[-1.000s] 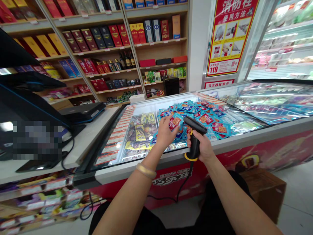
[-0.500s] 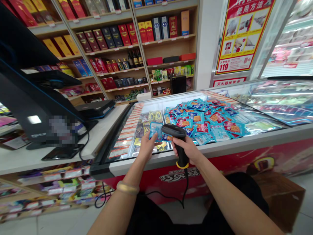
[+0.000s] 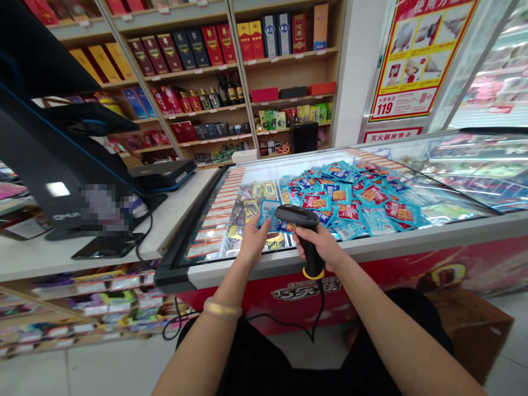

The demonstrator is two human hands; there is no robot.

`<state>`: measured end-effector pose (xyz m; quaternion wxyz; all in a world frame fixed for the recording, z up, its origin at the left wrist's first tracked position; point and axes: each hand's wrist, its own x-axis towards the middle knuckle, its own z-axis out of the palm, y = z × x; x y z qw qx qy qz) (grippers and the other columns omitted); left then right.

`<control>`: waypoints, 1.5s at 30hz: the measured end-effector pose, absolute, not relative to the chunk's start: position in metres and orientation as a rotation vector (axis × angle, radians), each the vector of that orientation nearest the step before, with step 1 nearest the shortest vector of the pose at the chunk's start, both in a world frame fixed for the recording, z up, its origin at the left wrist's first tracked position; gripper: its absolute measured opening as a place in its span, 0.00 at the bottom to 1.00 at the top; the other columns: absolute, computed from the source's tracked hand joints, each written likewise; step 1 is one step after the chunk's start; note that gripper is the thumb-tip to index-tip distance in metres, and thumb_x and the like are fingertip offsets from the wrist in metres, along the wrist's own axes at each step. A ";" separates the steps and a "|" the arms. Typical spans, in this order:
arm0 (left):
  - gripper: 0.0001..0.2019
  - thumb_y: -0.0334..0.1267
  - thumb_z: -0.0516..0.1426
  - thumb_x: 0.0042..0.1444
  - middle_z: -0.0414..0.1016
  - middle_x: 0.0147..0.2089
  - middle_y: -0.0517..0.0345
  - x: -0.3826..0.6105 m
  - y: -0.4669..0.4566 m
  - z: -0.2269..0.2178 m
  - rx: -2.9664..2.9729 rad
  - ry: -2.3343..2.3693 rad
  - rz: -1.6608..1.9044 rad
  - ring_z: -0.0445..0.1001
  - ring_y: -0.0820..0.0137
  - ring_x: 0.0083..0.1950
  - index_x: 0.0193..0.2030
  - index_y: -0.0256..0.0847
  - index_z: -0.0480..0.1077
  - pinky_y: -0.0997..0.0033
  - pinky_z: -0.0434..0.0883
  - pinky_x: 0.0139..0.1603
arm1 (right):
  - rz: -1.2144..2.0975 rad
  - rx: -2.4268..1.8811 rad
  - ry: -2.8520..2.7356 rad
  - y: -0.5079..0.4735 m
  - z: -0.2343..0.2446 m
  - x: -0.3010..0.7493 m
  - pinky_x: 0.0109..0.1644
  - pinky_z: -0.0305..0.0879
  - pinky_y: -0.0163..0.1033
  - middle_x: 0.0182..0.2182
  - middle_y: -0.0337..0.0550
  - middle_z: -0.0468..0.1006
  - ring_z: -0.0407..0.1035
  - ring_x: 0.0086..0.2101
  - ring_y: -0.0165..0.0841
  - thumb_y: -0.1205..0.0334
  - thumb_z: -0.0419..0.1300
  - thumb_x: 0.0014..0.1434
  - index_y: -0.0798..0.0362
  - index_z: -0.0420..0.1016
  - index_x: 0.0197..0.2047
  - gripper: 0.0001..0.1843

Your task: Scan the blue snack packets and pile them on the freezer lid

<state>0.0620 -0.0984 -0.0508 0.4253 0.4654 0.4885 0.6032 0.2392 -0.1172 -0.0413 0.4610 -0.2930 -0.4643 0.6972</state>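
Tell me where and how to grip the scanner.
Grip the scanner by its handle, probably best from the near right, as the right hand does: that part hangs down, slim enough to wrap. The head sticks out left toward the packet in the left hand, so leave that end free.

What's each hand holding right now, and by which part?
The right hand grips the yellow-trimmed black barcode scanner by its handle; the left hand holds a small light-blue plastic packet by its near edge.
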 end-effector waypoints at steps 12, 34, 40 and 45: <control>0.23 0.49 0.64 0.47 0.78 0.39 0.59 0.058 -0.096 -0.056 1.153 1.201 1.541 0.76 0.69 0.39 0.48 0.38 0.74 0.58 0.80 0.45 | 1.705 -0.702 -1.151 -0.117 -0.044 0.240 0.20 0.62 0.31 0.21 0.36 0.70 0.63 0.18 0.24 0.49 0.70 0.48 0.56 0.73 0.30 0.19; 0.25 0.43 0.44 0.65 0.62 0.71 0.46 -0.070 -0.097 -0.042 1.751 2.776 0.305 0.59 0.49 0.69 0.66 0.45 0.65 0.40 0.60 0.64 | 2.035 -0.682 -0.869 -0.095 -0.037 0.169 0.20 0.61 0.30 0.21 0.35 0.71 0.63 0.18 0.24 0.54 0.69 0.48 0.56 0.71 0.31 0.15; 0.24 0.43 0.49 0.63 0.63 0.70 0.43 -0.070 -0.095 -0.042 1.726 2.798 0.579 0.58 0.45 0.69 0.64 0.45 0.66 0.36 0.58 0.64 | 1.990 -0.625 -0.863 -0.099 -0.036 0.175 0.20 0.61 0.30 0.21 0.34 0.71 0.62 0.18 0.24 0.53 0.71 0.45 0.55 0.72 0.31 0.17; 0.24 0.40 0.53 0.60 0.68 0.65 0.37 -0.042 -0.083 -0.040 2.062 2.445 0.999 0.64 0.49 0.67 0.63 0.38 0.67 0.44 0.61 0.65 | 1.890 -0.617 -0.881 -0.101 -0.033 0.203 0.20 0.61 0.30 0.22 0.36 0.72 0.63 0.19 0.24 0.53 0.71 0.45 0.55 0.73 0.31 0.17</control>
